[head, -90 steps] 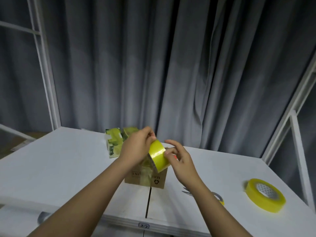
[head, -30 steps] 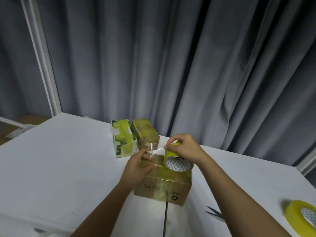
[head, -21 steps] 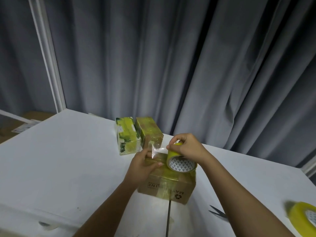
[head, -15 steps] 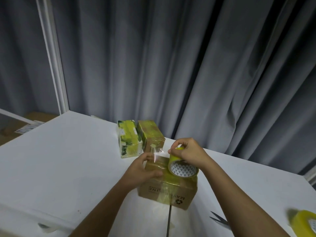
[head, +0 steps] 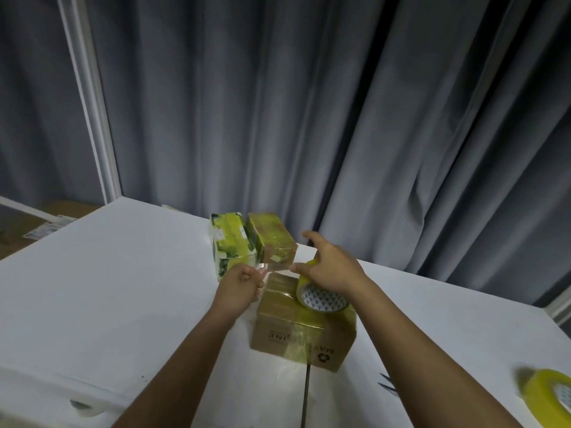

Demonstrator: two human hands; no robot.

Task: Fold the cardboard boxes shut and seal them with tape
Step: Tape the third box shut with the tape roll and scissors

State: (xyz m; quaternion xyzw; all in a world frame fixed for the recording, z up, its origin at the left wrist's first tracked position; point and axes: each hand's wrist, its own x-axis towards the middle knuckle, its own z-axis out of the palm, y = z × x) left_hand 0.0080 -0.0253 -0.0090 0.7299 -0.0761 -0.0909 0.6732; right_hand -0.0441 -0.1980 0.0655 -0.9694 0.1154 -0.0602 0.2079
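Brown box (head: 304, 322) on the white surface (head: 108, 288), near the middle, long axis running from near-right to far-left, printed side toward the camera. Tape roll (head: 321, 299) on its top, core opening toward the camera. Right hand (head: 330, 267) over the roll, fingers spread, perhaps only pressing. Left hand (head: 241, 284) pinching the free tape end (head: 276, 267), pulled left from the roll.

Risks: clear strip twisting and sticking to itself, through slack. Roll sliding off the box under the pull, through weak pressure. Strip landing crooked, missing the seam.
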